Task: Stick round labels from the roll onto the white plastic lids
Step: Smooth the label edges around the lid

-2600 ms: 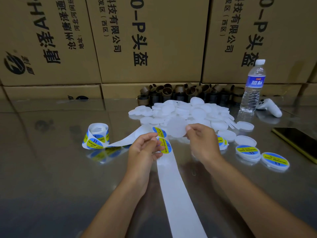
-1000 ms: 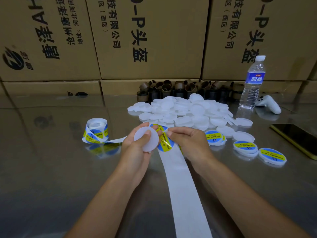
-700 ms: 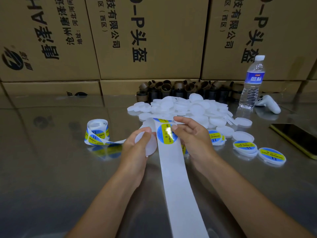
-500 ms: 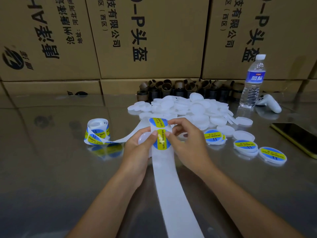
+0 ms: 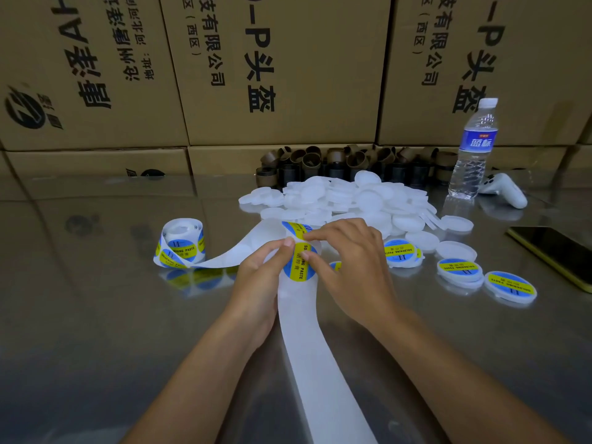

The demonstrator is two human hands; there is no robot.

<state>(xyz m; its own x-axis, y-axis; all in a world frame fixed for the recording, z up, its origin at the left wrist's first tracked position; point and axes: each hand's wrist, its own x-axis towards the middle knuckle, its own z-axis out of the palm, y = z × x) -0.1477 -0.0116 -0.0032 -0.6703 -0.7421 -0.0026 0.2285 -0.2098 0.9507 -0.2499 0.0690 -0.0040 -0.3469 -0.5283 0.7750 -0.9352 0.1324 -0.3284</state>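
Fingers (image 5: 288,243) of the left hand (image 5: 256,277): curled, thumb tip pressed on the upper left edge of a round label (image 5: 299,265), gripping a white lid (image 5: 271,255) behind it; only a sliver of that lid shows. Right hand (image 5: 352,267): fingers bent, thumb and forefinger pinching the same label at its upper right edge.

Round label: blue with a yellow band, held between the two thumbs above the bench (image 5: 96,315), lying on the backing strip (image 5: 320,363). A second label (image 5: 293,227) sits on the strip just beyond the fingertips.

Backing strip: white, runs from the label roll (image 5: 181,245) at the left, up through the hands, then down to the near edge of view.

Pile of white lids (image 5: 346,200): unlabelled, heaped just beyond the hands. Three loose plain lids (image 5: 456,223) lie right of it.

Labelled lids (image 5: 459,269): several, lying flat, right of the right hand.

Water bottle (image 5: 474,149): upright, capped, holds clear liquid; far right.

Cardboard cores (image 5: 320,161): brown, clustered behind the pile.

White controller (image 5: 506,190): beside the bottle.

Phone (image 5: 557,251): dark, at the right edge.

Cardboard boxes (image 5: 288,75): closed, stacked behind the bench; contents cannot be told.
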